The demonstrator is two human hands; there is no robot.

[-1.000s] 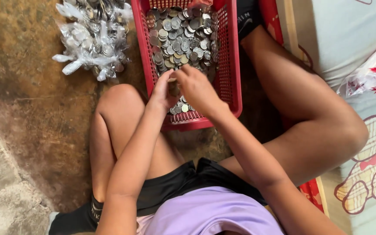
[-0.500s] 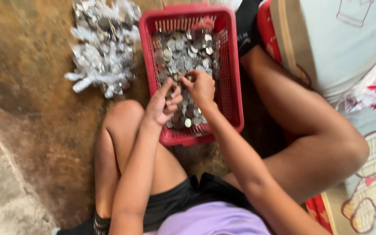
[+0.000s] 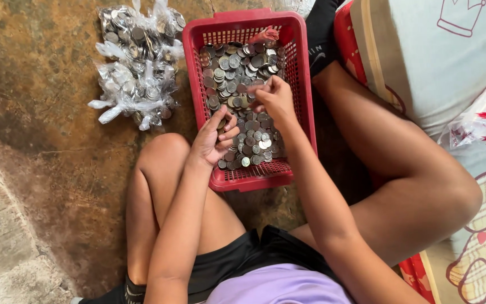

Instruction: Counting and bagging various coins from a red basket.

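View from above, looking down at a person seated on the floor with bent knees. At the upper left of the frame, just beside the basket, lies a heap of small clear plastic bags [image 3: 139, 65], each knotted and filled with coins. At the upper right, a pale cushion [image 3: 434, 56] printed with cartoon figures runs down the right edge, with a crinkled red-and-white plastic wrapper [image 3: 482, 112] lying on it. The person's raised left knee [image 3: 161, 155] sits directly below the basket's lower left corner, and the right leg [image 3: 417, 174] stretches across the right half of the frame — both forearms cross over the basket's near rim and hide part of its contents.

The floor [image 3: 40, 124] is rough, stained brown concrete, paler and worn at the lower left.

The red plastic basket [image 3: 305, 84], rectangular with slotted walls, stands upper centre of the frame between the knees. It holds a loose layer of coins [image 3: 232, 67], mostly silver with a few golden ones — piled thicker toward the far end.

The left hand [image 3: 215, 141] is curled, fingers closed around a small stack of coins at the basket's left wall. The right hand [image 3: 274, 98] reaches into the middle of the pile, fingertips pinched together on coins. The two hands are apart.
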